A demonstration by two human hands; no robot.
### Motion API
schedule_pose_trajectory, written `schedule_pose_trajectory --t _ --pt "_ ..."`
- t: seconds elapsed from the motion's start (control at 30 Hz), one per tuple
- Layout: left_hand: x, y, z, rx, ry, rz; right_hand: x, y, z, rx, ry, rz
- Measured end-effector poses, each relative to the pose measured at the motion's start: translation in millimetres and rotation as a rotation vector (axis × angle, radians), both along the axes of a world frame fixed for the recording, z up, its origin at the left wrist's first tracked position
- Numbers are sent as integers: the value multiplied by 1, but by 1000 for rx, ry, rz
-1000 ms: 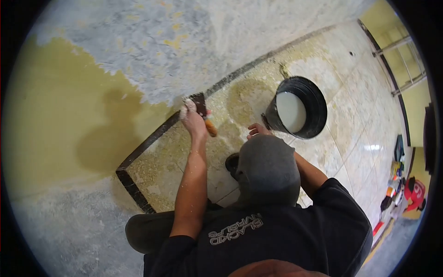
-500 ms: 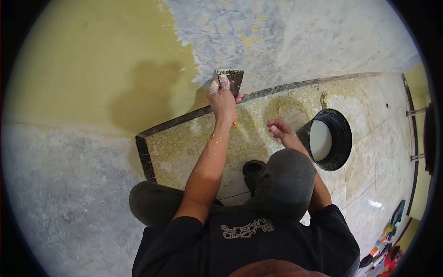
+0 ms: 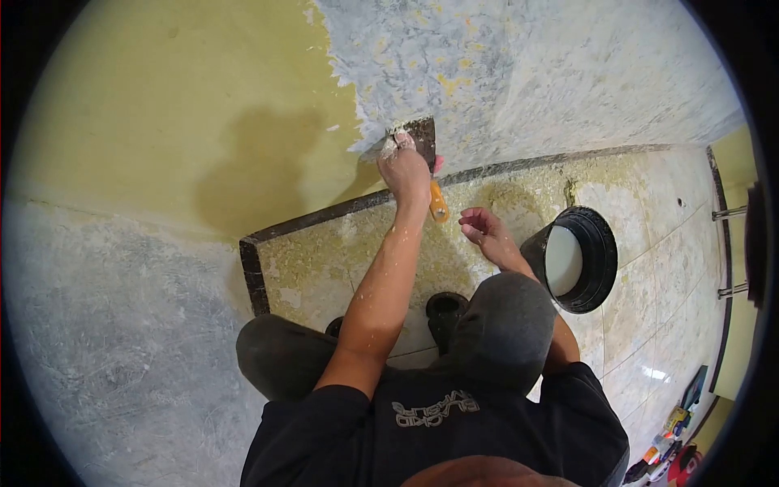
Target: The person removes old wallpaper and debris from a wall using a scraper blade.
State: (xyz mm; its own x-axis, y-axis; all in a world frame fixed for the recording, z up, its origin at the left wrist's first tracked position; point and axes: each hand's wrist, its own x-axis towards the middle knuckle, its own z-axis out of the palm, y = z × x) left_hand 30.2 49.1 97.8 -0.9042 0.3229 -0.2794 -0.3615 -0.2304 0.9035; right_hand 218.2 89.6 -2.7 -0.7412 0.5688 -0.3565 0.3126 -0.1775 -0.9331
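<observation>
My left hand (image 3: pixel 406 172) is closed around a paint scraper. The wide, dark blade of the scraper (image 3: pixel 422 136) lies near the lower wall, at the ragged edge between yellow paint (image 3: pixel 268 73) and bare grey plaster (image 3: pixel 398 73). Its orange handle (image 3: pixel 439 203) sticks out below my wrist. Pale paint flakes coat my thumb and fingers. My right hand (image 3: pixel 492 235) hangs in the air above the floor with loosely curled, parted fingers and nothing in them. Beside it stands a black bucket (image 3: pixel 599 260) holding whitish liquid.
Paint chips cover the tiled floor (image 3: pixel 316 264) along the dark skirting (image 3: pixel 324 213). My knees are bent, with dark footwear (image 3: pixel 446 312) below them. Several colourful items (image 3: pixel 669 438) lie at the far lower right. Metal legs (image 3: pixel 733 215) stand at the right edge.
My left hand has turned the scraper slightly, so more of the orange handle shows. My right hand has shifted a little left. The whole view has also moved slightly.
</observation>
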Motion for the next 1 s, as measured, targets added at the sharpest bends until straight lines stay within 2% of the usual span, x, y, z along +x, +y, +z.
schedule_pose_trajectory --t 0.07,0.1,0.17,0.2,0.27,0.3,0.37,0.4,0.47,0.5,0.6,0.67,0.73,0.8,0.9,0.97,1.0 --pt "-2 -2 2 -150 20 -39 -15 7 0 166 76 -9" --pt "0 -1 1 15 -30 -22 -24 10 12 165 69 -17" --pt "1 -1 4 24 -67 -20 -53 16 56 382 49 48" --pt "1 -1 5 30 -106 -7 -65 13 68 380 51 41" --pt "-3 2 -2 -3 -106 13 -85 11 84 499 137 196" --pt "-9 3 -14 -7 -58 -11 -93 16 72 498 141 194" --pt "-12 3 -31 -22 -11 -30 -105 21 38 208 424 296" --pt "-14 5 -32 -6 -54 -35 -104 22 38 205 432 294" --pt "-13 4 -38 0 -99 -19 -96 19 38 -155 415 238" --pt "-12 5 -36 -20 -85 -14 -96 15 42 -161 419 247" --pt "-1 1 -7 -40 -102 -13 -104 2 46 -89 349 231" --pt "1 -2 3 -59 -62 -55 -119 -10 37 177 561 -34" --pt "0 -1 2 -24 -48 -44 -120 -12 43 118 481 -38" --pt "-1 2 5 10 -38 -35 -128 -14 37 269 595 -146" --pt "-5 5 6 14 -73 10 -131 -7 44 415 479 -182" --pt "-14 8 -7 -149 393 -52 -132 -1 65 440 512 -180" --pt "-9 3 -5 -157 387 -48 -131 -2 72 473 552 -175"
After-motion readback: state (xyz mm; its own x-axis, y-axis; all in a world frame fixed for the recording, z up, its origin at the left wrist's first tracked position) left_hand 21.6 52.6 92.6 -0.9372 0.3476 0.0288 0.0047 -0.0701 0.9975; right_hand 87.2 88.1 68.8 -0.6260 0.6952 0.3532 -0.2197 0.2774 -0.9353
